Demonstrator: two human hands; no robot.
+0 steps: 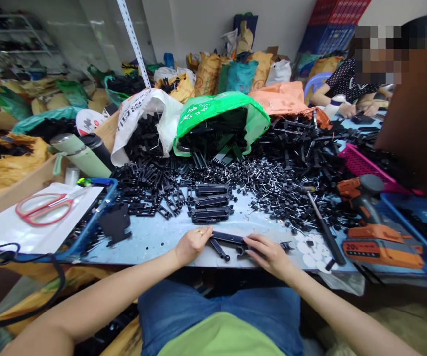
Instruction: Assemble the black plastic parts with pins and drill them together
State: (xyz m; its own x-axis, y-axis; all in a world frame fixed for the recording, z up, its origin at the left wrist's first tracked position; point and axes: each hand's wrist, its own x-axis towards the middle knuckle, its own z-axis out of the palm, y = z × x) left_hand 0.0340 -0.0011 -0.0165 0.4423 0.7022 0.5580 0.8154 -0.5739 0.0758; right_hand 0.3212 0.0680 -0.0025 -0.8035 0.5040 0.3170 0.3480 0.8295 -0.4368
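Note:
A long black plastic part (228,238) lies between my hands at the table's front edge. My left hand (194,243) pinches its left end, and a ring shows on one finger. Around its right end my right hand (268,253) is closed. A shorter black arm (219,249) with a round tip slants down below the long part. Just beyond my hands, several folded black assemblies (210,201) are lined up in a stack. Loose black pieces with metal pins (268,183) are heaped behind and to the right.
A hammer (326,230), an orange cordless drill (382,242) and white discs (313,252) lie on the right. Red-handled scissors (44,208) rest on white paper at left. Open sacks (218,106) line the back. A person's hands (357,109) work at the far right.

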